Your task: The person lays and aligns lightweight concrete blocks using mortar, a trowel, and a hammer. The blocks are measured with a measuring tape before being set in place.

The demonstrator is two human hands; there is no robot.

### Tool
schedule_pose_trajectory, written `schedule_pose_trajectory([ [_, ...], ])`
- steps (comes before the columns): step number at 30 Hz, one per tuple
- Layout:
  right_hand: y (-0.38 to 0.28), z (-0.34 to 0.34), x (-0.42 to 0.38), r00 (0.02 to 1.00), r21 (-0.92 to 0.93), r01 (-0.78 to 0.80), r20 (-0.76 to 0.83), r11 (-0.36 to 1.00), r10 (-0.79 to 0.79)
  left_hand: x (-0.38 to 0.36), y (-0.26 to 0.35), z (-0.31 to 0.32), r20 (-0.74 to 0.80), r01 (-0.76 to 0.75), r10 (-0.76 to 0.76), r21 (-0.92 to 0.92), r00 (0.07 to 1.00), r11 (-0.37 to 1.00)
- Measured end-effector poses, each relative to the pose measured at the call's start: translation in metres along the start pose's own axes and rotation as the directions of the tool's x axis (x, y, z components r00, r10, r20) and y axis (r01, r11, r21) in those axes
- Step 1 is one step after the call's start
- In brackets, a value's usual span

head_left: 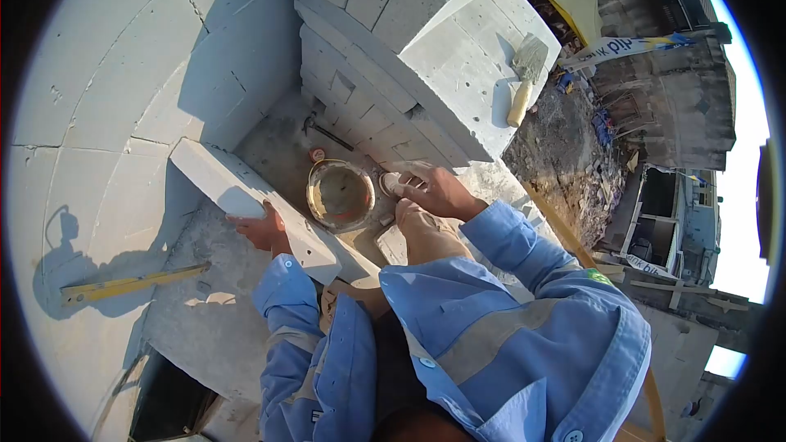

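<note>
My left hand grips the edge of a long white lightweight concrete block that stands tilted on the floor; its thumb side rests on the block's top face. My right hand is closed around a small pale round object, possibly a spool; the fingers partly cover it. Just below that hand is my bare foot or lower leg. Between my hands stands a round bucket with grey, wet-looking contents. A small red and white round item lies beside its rim.
A hammer lies on the floor past the bucket. A trowel rests on the stacked block wall. To the left, a yellow spirit level leans near another block wall. Rubble ground drops away on the right.
</note>
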State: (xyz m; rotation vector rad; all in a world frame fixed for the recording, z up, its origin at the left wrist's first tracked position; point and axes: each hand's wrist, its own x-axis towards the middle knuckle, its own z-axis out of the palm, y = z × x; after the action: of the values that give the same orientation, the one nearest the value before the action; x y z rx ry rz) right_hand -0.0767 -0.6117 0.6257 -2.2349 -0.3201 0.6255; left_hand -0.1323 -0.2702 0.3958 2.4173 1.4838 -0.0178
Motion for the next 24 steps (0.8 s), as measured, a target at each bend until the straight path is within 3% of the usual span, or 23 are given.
schedule_pose_trajectory([
  [2, -0.015, -0.052, -0.001, 0.99, 0.019, 0.012, -0.141, 1.0, -0.009, 0.002, 0.003, 0.003, 0.015, 0.027, -0.027, 0.007, 1.0, 1.0],
  [4, -0.018, -0.1, 0.002, 0.926, -0.009, -0.073, -0.372, 0.997, 0.064, 0.001, 0.004, 0.003, 0.022, 0.06, -0.06, -0.007, 0.998, 0.998],
  [5, -0.01, -0.117, 0.005, 0.876, 0.126, -0.048, -0.47, 0.991, 0.103, 0.0, 0.006, 0.001, 0.027, 0.076, -0.076, 0.013, 0.997, 0.997],
  [6, -0.019, -0.134, 0.009, 0.859, 0.112, -0.063, -0.499, 0.992, 0.111, 0.001, 0.006, 0.002, 0.026, 0.084, -0.086, 0.05, 0.996, 0.995],
  [8, -0.025, -0.145, 0.015, 0.956, 0.272, -0.155, -0.202, 0.95, 0.214, 0.002, 0.007, 0.003, 0.023, 0.082, -0.085, 0.101, 0.996, 0.991],
  [10, -0.016, -0.103, 0.03, 0.972, 0.448, -0.225, 0.16, 0.865, 0.171, 0.002, 0.014, 0.0, 0.05, 0.135, -0.142, 0.126, 0.989, 0.983],
  [11, 0.0, -0.071, 0.042, 0.94, 0.45, -0.276, 0.309, 0.849, 0.141, 0.004, 0.013, 0.002, 0.037, 0.174, -0.18, 0.125, 0.983, 0.977],
  [12, 0.027, -0.029, 0.057, 0.916, 0.517, -0.331, 0.378, 0.789, 0.136, 0.003, 0.007, 0.005, 0.042, 0.121, -0.122, 0.037, 0.992, 0.992],
  [15, 0.185, 0.134, 0.122, 0.871, 0.523, -0.489, 0.253, 0.698, 0.421, -0.001, -0.013, 0.006, 0.025, 0.041, -0.039, -0.049, 0.999, 0.998],
  [16, 0.242, 0.186, 0.16, 0.902, 0.451, -0.412, 0.083, 0.792, 0.423, 0.011, -0.012, 0.01, -0.001, -0.027, 0.027, -0.075, 1.0, 0.997],
  [17, 0.293, 0.236, 0.203, 0.896, 0.557, -0.33, -0.07, 0.762, 0.439, 0.029, -0.012, 0.012, -0.042, -0.095, 0.092, -0.081, 0.995, 0.992],
  [18, 0.325, 0.268, 0.254, 0.899, 0.598, -0.278, -0.115, 0.752, 0.423, 0.042, -0.015, 0.007, -0.067, -0.152, 0.148, -0.061, 0.987, 0.987],
  [19, 0.365, 0.293, 0.305, 0.954, 0.451, -0.212, -0.097, 0.867, 0.284, 0.06, -0.01, 0.001, -0.097, -0.219, 0.215, -0.03, 0.972, 0.975],
  [20, 0.383, 0.312, 0.356, 0.98, 0.108, -0.128, -0.138, 0.986, 0.143, 0.081, -0.001, -0.001, -0.117, -0.3, 0.297, -0.007, 0.948, 0.954],
  [21, 0.403, 0.328, 0.399, 0.995, -0.082, -0.046, -0.094, 0.996, 0.038, 0.096, 0.006, 0.0, -0.077, -0.28, 0.279, 0.002, 0.957, 0.96],
  [23, 0.452, 0.369, 0.452, 0.984, -0.435, -0.008, -0.164, 0.9, -0.071, 0.115, 0.006, 0.005, -0.056, -0.245, 0.247, 0.031, 0.967, 0.969],
  [24, 0.518, 0.389, 0.483, 0.989, -0.66, 0.123, 0.02, 0.741, -0.147, 0.115, 0.003, 0.005, -0.036, -0.26, 0.258, -0.057, 0.965, 0.964],
])
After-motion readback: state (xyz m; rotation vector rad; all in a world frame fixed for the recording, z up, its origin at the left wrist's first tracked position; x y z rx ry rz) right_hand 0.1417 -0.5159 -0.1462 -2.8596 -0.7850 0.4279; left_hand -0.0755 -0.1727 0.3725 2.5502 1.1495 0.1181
